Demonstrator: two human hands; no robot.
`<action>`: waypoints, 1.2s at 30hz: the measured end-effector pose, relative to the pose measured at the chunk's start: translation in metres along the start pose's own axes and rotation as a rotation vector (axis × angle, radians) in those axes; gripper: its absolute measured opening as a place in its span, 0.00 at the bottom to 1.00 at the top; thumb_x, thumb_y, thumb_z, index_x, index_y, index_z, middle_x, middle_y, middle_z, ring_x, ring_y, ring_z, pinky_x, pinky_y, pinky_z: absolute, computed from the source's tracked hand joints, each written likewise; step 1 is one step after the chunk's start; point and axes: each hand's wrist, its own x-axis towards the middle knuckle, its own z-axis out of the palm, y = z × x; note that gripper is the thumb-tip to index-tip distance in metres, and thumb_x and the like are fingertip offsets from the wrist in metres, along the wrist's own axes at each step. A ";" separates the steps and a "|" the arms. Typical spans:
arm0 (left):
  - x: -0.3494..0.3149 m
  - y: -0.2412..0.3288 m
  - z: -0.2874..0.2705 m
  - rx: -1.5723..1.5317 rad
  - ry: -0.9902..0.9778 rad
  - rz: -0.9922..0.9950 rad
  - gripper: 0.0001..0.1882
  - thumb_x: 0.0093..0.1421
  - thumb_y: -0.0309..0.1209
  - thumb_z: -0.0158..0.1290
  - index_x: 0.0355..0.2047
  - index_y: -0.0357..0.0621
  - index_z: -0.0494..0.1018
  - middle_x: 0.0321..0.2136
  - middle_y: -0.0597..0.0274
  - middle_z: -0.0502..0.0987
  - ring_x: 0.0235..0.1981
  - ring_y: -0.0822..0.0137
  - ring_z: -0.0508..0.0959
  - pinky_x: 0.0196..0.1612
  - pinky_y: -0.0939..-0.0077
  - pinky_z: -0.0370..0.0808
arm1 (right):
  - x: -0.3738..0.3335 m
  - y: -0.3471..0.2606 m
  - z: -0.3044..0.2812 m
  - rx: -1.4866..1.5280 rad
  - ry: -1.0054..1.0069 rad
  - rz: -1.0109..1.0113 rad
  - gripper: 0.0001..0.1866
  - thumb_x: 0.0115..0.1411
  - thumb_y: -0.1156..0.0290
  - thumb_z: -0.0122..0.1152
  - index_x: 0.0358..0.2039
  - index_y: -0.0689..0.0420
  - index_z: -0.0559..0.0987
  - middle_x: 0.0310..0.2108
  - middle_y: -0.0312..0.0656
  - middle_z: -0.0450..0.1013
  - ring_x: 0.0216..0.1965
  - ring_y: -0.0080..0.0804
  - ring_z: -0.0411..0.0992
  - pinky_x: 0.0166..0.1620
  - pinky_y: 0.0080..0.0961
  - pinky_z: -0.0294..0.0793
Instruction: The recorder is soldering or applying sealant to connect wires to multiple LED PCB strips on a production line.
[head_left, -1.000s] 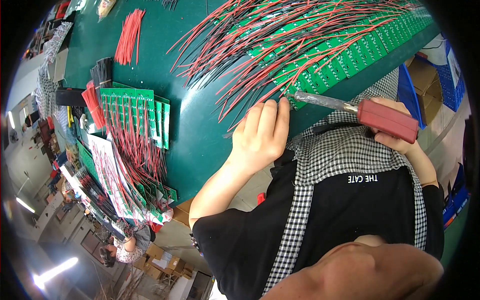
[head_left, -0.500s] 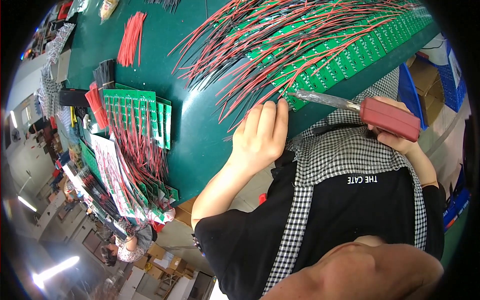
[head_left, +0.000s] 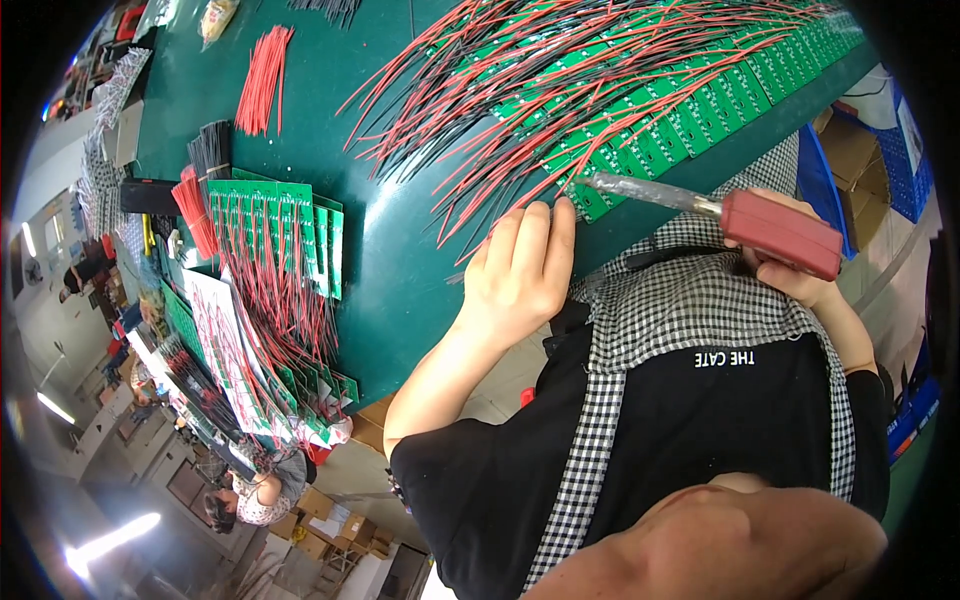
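Two hands at a green desk (head_left: 400, 270). Right hand (head_left: 790, 265), fingers wrapped around a red-handled soldering iron (head_left: 740, 215), tip at a row of green circuit boards (head_left: 690, 120) with red and black wires. Left hand (head_left: 520, 275), fingers together, empty, rests at the nearest boards' edge. Second board stack (head_left: 290, 225) lies well apart.

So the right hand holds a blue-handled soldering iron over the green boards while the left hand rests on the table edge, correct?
Not quite: in the head view the soldering iron in the right hand has a red handle, not blue. The rest stands: it is over the green boards, left hand on the table edge.
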 end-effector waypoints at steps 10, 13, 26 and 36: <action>0.003 0.000 -0.007 -0.002 -0.047 -0.011 0.16 0.39 0.22 0.50 0.33 0.38 0.72 0.27 0.61 0.66 0.25 0.69 0.71 0.24 0.82 0.69 | -0.010 -0.005 -0.003 0.380 0.102 0.308 0.41 0.41 0.63 0.64 0.53 0.66 0.55 0.33 0.43 0.71 0.20 0.15 0.62 0.23 0.09 0.60; 0.007 0.001 -0.005 -0.001 -0.079 -0.009 0.16 0.38 0.22 0.51 0.32 0.37 0.72 0.27 0.60 0.67 0.25 0.68 0.71 0.24 0.81 0.70 | -0.011 -0.002 -0.008 0.408 0.106 0.323 0.39 0.42 0.66 0.63 0.54 0.64 0.57 0.34 0.42 0.71 0.24 0.13 0.63 0.27 0.08 0.63; 0.022 0.007 -0.001 -0.078 -0.038 0.044 0.16 0.37 0.20 0.51 0.31 0.34 0.72 0.25 0.61 0.68 0.25 0.68 0.72 0.25 0.81 0.70 | -0.014 0.001 -0.008 0.482 0.065 0.308 0.37 0.46 0.68 0.62 0.54 0.64 0.56 0.35 0.41 0.68 0.30 0.18 0.65 0.30 0.12 0.64; 0.028 0.010 -0.005 -0.059 -0.164 0.014 0.16 0.38 0.21 0.50 0.32 0.34 0.71 0.24 0.61 0.67 0.24 0.68 0.71 0.24 0.81 0.70 | -0.011 0.000 -0.011 0.489 0.098 0.341 0.37 0.43 0.73 0.63 0.53 0.65 0.57 0.38 0.40 0.68 0.30 0.18 0.67 0.34 0.14 0.68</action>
